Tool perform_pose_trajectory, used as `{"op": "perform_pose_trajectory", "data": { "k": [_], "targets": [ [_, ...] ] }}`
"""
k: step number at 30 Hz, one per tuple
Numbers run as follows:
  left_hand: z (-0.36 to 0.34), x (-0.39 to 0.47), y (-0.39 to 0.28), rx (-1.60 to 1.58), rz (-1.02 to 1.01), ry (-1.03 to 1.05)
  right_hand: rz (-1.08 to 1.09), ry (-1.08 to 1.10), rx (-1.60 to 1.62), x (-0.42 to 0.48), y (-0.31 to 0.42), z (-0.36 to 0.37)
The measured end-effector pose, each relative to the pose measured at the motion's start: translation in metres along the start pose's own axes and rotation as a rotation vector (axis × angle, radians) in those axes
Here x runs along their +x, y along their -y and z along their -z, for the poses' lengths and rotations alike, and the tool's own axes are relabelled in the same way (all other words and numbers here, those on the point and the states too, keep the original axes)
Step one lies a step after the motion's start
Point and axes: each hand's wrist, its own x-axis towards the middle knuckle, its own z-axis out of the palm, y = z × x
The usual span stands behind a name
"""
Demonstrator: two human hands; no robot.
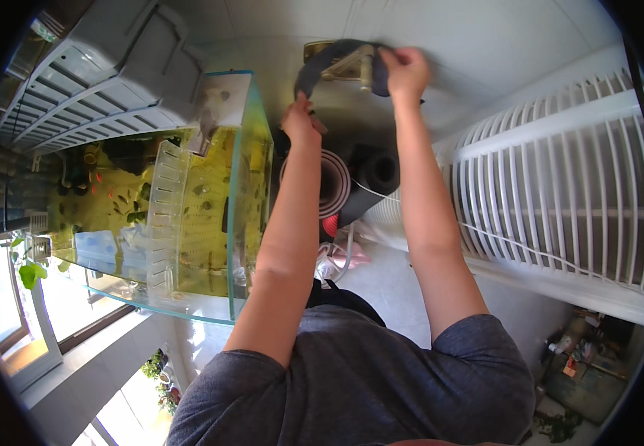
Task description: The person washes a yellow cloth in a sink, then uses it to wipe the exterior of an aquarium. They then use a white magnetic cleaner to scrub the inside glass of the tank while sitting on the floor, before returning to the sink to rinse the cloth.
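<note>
A dark grey cloth (313, 69) arches over a brass-coloured metal fixture (365, 67) on the pale wall in front of me. My left hand (302, 121) pinches its lower left end. On the other side, my right hand (409, 75) grips it close to the fixture's upright post. Both arms reach forward and up, and the cloth hangs between the hands, slightly blurred. How far it goes behind the fixture cannot be made out.
A glass aquarium (205, 195) with fish stands at my left, a grey plastic crate (154, 72) above its far end. Rolled mats (375, 173) stand below my hands. White slatted bars (534, 189) with a thin cable (517, 245) run along the right.
</note>
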Motion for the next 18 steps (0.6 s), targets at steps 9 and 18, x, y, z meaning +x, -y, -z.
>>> {"op": "perform_pose_trajectory", "data": {
  "k": [9,18],
  "targets": [
    [-0.046,0.005,-0.071,0.227,-0.46,0.177,-0.458,0.016,0.287,-0.081,-0.053,0.008],
    [-0.079,0.006,-0.064,0.79,-0.761,0.213,-0.527,-0.067,0.42,-0.131,-0.087,0.052]
  ]
}}
